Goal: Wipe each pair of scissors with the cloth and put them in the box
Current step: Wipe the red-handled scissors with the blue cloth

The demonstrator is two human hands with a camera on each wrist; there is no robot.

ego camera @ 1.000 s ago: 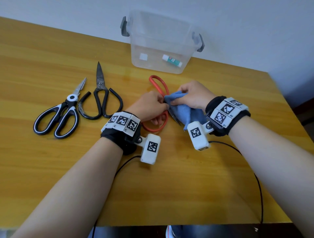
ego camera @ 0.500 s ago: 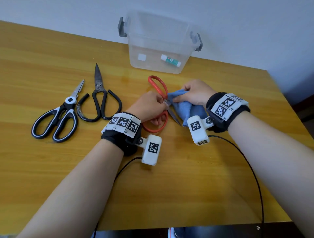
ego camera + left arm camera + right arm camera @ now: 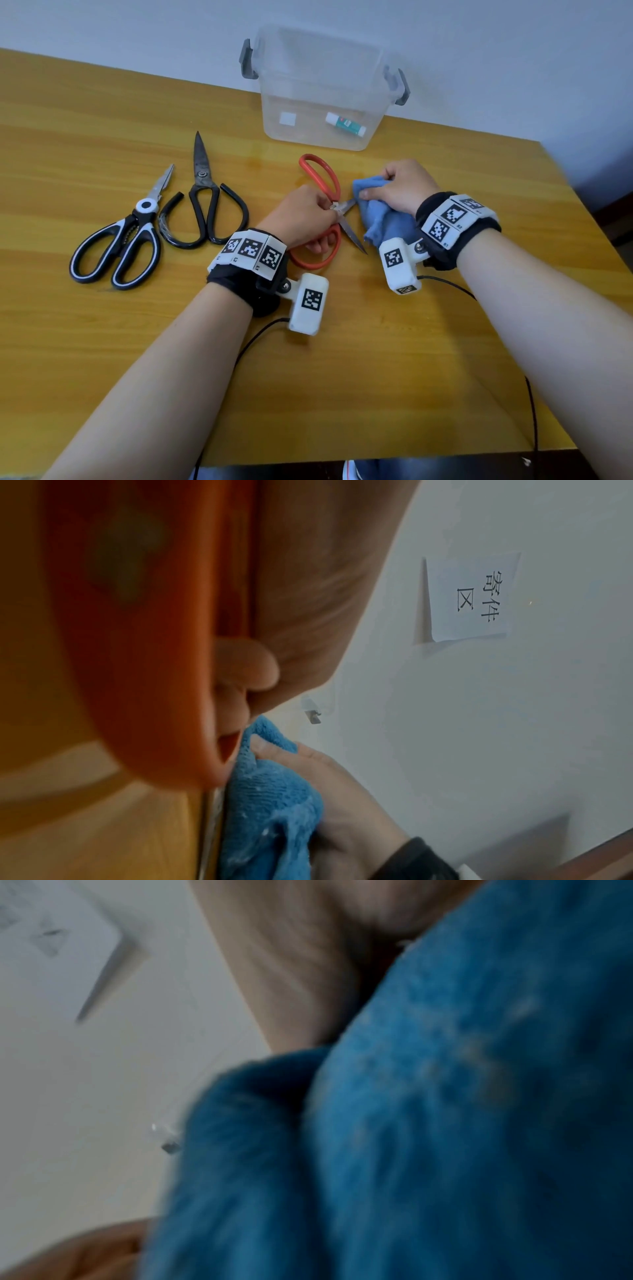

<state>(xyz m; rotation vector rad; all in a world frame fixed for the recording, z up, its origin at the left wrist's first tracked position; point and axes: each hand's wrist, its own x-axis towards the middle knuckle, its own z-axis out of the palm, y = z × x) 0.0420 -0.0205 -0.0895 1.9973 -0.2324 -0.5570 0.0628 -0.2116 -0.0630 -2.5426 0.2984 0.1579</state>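
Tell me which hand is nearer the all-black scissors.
Left. The left hand sits just right of the all-black scissors; the right hand is farther right, beyond the red scissors.

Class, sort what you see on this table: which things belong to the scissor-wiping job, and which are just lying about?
Part of the job:
red scissors, held by the left hand
blue cloth, gripped by the right hand
black scissors
black-and-white scissors
clear box

Just lying about:
small tube in the box
white square in the box

Head view high, facing down over table [image 3: 342, 394], wrist views close, sharing blue cloth [image 3: 274, 804].
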